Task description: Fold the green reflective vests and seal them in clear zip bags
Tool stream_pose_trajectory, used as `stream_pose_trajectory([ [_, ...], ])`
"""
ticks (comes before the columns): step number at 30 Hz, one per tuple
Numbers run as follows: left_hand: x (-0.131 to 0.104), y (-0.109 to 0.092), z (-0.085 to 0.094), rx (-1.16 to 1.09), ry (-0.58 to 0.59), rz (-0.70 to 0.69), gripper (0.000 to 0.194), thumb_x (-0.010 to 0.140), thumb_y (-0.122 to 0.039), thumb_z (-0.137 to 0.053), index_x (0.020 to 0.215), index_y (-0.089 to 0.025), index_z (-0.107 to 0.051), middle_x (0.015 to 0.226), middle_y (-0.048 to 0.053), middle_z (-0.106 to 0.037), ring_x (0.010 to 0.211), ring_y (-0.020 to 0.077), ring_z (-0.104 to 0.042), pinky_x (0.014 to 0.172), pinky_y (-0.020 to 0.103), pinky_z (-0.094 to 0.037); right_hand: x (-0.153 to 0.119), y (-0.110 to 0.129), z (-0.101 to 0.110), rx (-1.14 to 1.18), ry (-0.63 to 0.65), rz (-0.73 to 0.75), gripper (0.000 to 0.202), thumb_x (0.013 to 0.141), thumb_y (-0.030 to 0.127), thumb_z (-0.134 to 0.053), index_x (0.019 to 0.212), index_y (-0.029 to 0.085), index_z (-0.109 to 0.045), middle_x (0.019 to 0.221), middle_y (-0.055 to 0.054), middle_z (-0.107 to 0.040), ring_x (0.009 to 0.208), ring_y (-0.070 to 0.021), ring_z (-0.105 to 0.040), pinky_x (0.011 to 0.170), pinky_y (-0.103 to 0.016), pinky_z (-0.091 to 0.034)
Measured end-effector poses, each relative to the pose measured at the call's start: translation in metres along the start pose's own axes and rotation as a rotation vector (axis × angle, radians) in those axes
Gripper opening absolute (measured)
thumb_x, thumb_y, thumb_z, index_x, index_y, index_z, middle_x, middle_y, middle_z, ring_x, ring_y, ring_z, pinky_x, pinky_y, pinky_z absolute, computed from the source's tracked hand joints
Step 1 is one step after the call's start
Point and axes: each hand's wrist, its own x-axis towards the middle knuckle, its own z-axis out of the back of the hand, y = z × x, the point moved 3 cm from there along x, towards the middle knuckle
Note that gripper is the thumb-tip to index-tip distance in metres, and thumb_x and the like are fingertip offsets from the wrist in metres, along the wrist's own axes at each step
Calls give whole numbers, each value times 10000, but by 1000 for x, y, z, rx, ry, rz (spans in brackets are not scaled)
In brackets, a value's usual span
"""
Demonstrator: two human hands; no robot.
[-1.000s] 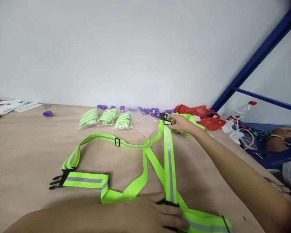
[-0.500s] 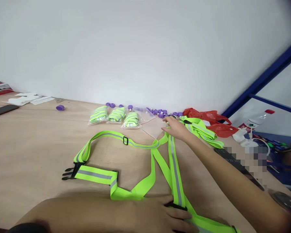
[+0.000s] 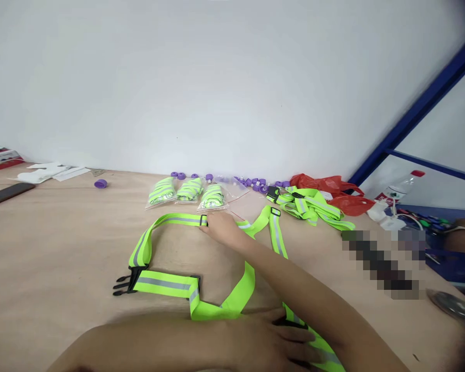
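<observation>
A neon-green reflective harness (image 3: 166, 285) with grey stripes lies spread on the table, its black prong buckle (image 3: 129, 281) at the left. My left hand (image 3: 273, 338) rests flat across the harness's lower straps, fingers stretched out over a black fitting. My right hand (image 3: 221, 227) is closed around the upper strap, just right of a black slider (image 3: 203, 220). The right forearm crosses above the left hand and hides part of the straps. Beyond the right hand sit three clear bags (image 3: 212, 197) holding folded green straps.
Purple caps (image 3: 256, 184) are scattered along the wall. At the back right lie more green straps (image 3: 313, 204), a red plastic bag (image 3: 329, 186) and a bottle (image 3: 401, 188). White papers (image 3: 48, 171) and a dark bar (image 3: 8, 195) are at the left.
My right hand has moved left from the harness's top right end and now grips the upper strap near the slider. The left hand stays on the lower straps.
</observation>
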Motion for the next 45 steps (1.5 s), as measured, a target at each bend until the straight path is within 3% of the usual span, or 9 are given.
stream_pose_trajectory([
  [5, 2, 1, 6, -8, -27, -27, 464, 1018, -429, -361, 1364, -212, -583, 1579, 12, -408, 1536, 240, -169, 1241, 480, -226, 19, 6, 2, -4, 14, -66, 419, 966, 432, -506, 1126, 108, -719, 1084, -188, -743, 994, -315, -697, 772, -342, -507],
  [10, 2, -1, -10, 6, 5, 5, 436, 1007, -377, -390, 1396, -265, -553, 1593, -11, -388, 1523, 227, -226, 1176, 465, -350, 27, 6, 8, -5, 39, -29, 293, 872, 246, -594, 1097, 125, -738, 1077, -148, -755, 922, -270, -698, 693, -275, -474],
  [23, -1, -3, -25, 28, 14, 55, 431, 1005, -276, -389, 1406, -293, -544, 1586, -41, -401, 1487, 206, -321, 1092, 447, -443, 42, -78, 90, -98, 0, -2, 268, 804, 152, -588, 1019, 126, -747, 1001, -148, -760, 859, -249, -674, 646, -270, -408],
  [28, 0, -5, -13, 3, -24, 96, 418, 1040, -319, -333, 1400, -288, -543, 1584, -5, -406, 1483, 228, -322, 1104, 433, -407, 33, -84, 82, -113, -66, -3, 260, 854, 184, -549, 1022, 156, -746, 1018, -132, -759, 903, -248, -666, 667, -266, -403],
  [32, -2, -6, 23, -78, -84, 152, 381, 1052, -343, -313, 1341, -327, -561, 1477, -6, -541, 1315, 207, -512, 1026, 343, -429, 25, -86, 75, -98, -90, -5, 270, 914, 302, -546, 1042, 181, -750, 1015, -120, -759, 929, -248, -665, 700, -263, -418],
  [35, -23, 12, 63, -87, -109, 397, 321, 996, -367, -440, 1269, -283, -586, 1227, 51, -689, 1044, 235, -625, 909, 376, -463, 23, -90, 74, -81, -95, -13, 307, 922, 399, -570, 1061, 196, -752, 998, -114, -762, 946, -255, -667, 722, -265, -428],
  [39, -82, 59, 99, 115, -80, 1187, 315, 947, -373, -512, 1203, -211, -599, 1247, 127, -636, 1112, 321, -581, 878, 447, -484, 25, -95, 75, -55, -105, -12, 356, 937, 469, -552, 1027, 195, -762, 1018, -121, -759, 930, -260, -679, 731, -282, -433],
  [42, -114, 80, 93, 97, 174, 1439, 387, 891, -472, -597, 1140, -177, -615, 1164, 143, -650, 1097, 357, -598, 840, 460, -512, 29, -94, 70, -48, -100, -12, 349, 923, 476, -581, 939, 185, -775, 957, -129, -763, 885, -261, -690, 726, -294, -437],
  [45, -125, 86, 80, 37, 317, 1478, 383, 827, -434, -669, 1113, -184, -615, 1113, 120, -655, 1032, 321, -637, 798, 403, -528, 32, -92, 57, -48, -95, -25, 321, 877, 471, -655, 882, 174, -778, 914, -136, -763, 874, -268, -698, 731, -298, -449],
])
